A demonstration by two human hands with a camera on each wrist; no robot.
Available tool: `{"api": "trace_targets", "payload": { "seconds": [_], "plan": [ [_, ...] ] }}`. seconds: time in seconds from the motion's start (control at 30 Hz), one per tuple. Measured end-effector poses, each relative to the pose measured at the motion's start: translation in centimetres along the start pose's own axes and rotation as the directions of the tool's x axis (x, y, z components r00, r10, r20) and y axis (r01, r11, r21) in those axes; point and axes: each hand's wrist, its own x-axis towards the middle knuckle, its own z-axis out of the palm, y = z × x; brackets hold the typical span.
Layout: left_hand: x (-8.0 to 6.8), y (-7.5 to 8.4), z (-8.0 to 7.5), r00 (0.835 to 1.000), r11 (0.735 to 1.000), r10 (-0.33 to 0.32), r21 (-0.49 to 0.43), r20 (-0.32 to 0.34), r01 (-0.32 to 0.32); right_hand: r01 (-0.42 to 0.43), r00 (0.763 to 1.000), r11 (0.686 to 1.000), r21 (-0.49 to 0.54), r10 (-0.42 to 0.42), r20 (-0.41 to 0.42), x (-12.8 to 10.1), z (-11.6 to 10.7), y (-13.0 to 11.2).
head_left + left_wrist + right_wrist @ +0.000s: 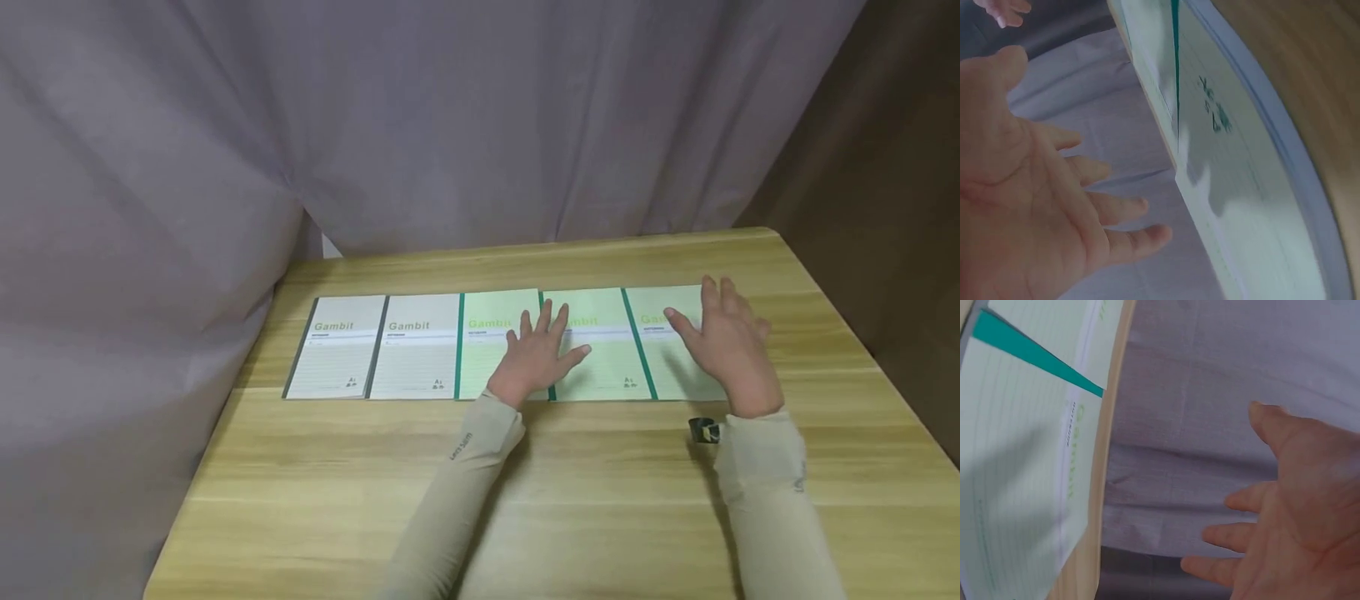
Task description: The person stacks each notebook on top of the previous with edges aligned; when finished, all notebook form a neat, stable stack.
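Note:
Several notebooks lie side by side in a row on the wooden table. The two at the left, a white notebook [335,354] and another white notebook [415,362], have grey spines. To their right are three pale green ones with dark green spines. My left hand [534,354] hovers with spread fingers over the left green notebook [480,367] and the edge of the middle green notebook [603,358]. Over the right green notebook [675,375] my right hand [731,346] is raised, fingers extended. In both wrist views the palms hold nothing and stand apart from the covers.
A small dark band-like object [703,430] shows beside the right sleeve. The wooden table [337,500] extends toward me in front of the row. Grey curtains [450,125] hang behind and at the left of the table.

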Motion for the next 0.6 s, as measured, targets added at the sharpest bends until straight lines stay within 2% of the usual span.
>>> {"api": "trace_targets", "payload": {
  "seconds": [0.1,0.33,0.47,0.6],
  "plan": [
    [0.0,0.3,0.1,1.000,1.000,-0.010,-0.028,0.020,0.011,0.000,1.000,1.000,0.008,-0.001,0.019,0.0,-0.5,0.4],
    [0.4,0.9,0.2,0.999,0.992,-0.026,-0.121,0.023,0.028,-0.038,0.995,0.999,0.037,0.035,0.098,0.3,-1.8,1.5],
    [0.8,1.3,0.3,0.998,0.989,-0.045,-0.139,0.035,0.049,-0.069,0.986,0.995,0.069,0.058,0.157,0.3,-1.9,2.1],
    [1.2,1.9,0.3,0.998,0.987,-0.049,-0.153,0.051,0.056,-0.079,0.984,0.994,0.075,0.065,0.164,0.3,-1.7,2.8]
  ]
}}
